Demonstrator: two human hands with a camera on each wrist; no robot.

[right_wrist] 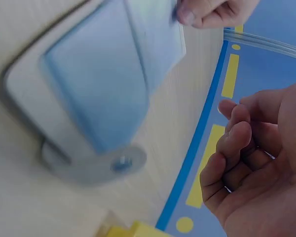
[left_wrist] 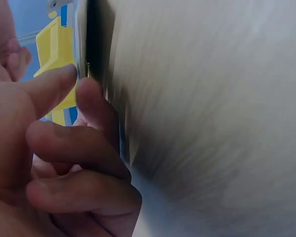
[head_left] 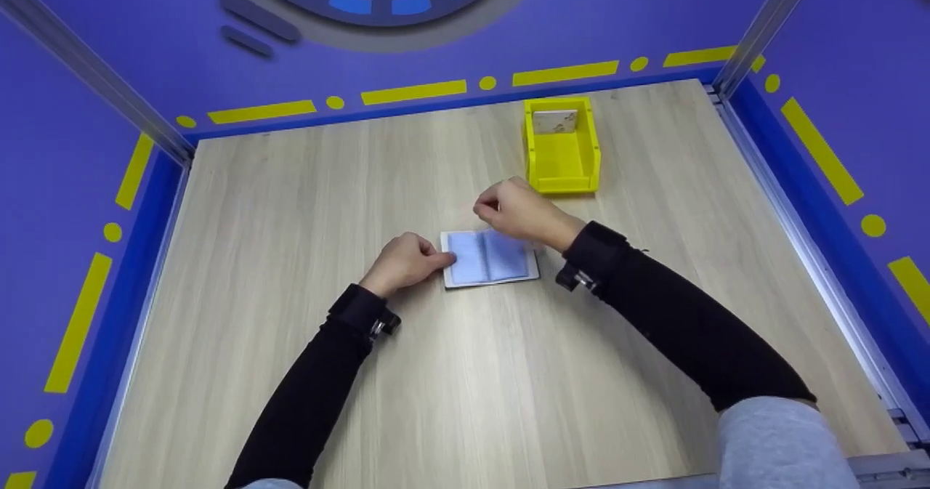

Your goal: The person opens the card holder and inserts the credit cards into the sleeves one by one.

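Observation:
A small card holder (head_left: 466, 260) lies spread on the table with bluish translucent sleeves facing up. My left hand (head_left: 407, 262) pinches its left edge, thumb on the top face; in the left wrist view the index finger (left_wrist: 93, 101) goes under the cover. Above the far right part of the holder, my right hand (head_left: 524, 211) hovers with curled fingers, thumb and index tips together and nothing visible between them. The right wrist view shows a rounded strap (right_wrist: 84, 168) with a metal snap (right_wrist: 122, 163) sticking out from the holder's side.
Behind the right hand stands a yellow bin (head_left: 568, 184) with a white patterned card (head_left: 555, 121) leaning inside its back wall. Blue panels (head_left: 407, 75) with yellow marks enclose the wooden table (head_left: 305, 205) at the back and sides.

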